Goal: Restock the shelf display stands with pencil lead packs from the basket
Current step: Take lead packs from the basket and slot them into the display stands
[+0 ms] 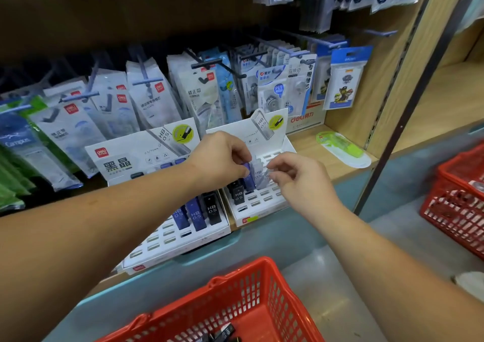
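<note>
The left hand (222, 158) grips a small blue plastic lead pack (249, 175) over the white cardboard stand (262, 212) on the wooden shop shelf (310, 145). I cannot tell the right hand's (301, 178) hold.

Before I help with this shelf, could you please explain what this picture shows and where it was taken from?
There is no machine here: a camera worn on a person's head looks down at their two bare hands. The left hand pinches a blue pencil lead pack over a white display stand, beside a clear pack and black packs slotted into it. The right hand hovers by the clear pack, fingers curled; whether it grips is unclear. A second stand alongside holds blue and black packs. Below, a red basket holds spare packs.
</note>
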Demonstrator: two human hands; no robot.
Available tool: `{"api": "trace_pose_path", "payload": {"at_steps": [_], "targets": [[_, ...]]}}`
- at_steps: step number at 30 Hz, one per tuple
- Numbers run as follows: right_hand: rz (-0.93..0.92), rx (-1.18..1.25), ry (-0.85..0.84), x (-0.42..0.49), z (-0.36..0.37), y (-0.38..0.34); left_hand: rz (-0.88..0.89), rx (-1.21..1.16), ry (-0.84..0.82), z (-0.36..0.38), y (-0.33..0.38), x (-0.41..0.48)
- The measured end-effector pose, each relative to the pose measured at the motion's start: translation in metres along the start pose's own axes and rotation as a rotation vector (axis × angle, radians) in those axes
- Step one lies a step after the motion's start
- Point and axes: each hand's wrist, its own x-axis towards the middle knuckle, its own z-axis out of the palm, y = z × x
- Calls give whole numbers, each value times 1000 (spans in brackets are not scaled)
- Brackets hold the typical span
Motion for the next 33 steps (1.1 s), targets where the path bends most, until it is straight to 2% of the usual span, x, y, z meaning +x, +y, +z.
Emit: {"api": "trace_pose_path", "payload": {"at_steps": [3,9,11,17,24,27,30,33], "targets": [[-125,-125,-43,1,3,-3,-4,31,23,-2,1,-1],[-198,-219,-69,9,9,-2,19,108,-29,-1,6,0],[-182,-192,-55,10,12,-1,36,132,-29,4,6,-1],[53,-36,-3,11,16,1,11,141,-7,16,7,-4],[39,-240,0,3,11,1,-7,133,-58,1,7,-5],[63,-293,-20,-3,4,-2,29,117,1,-10,9,-22],[78,-376,-45,-20,-3,-10,115,150,128,-21,10,-59],[53,-482,-178,-52,0,-21,151,75,218,-23,2,-111]]}}
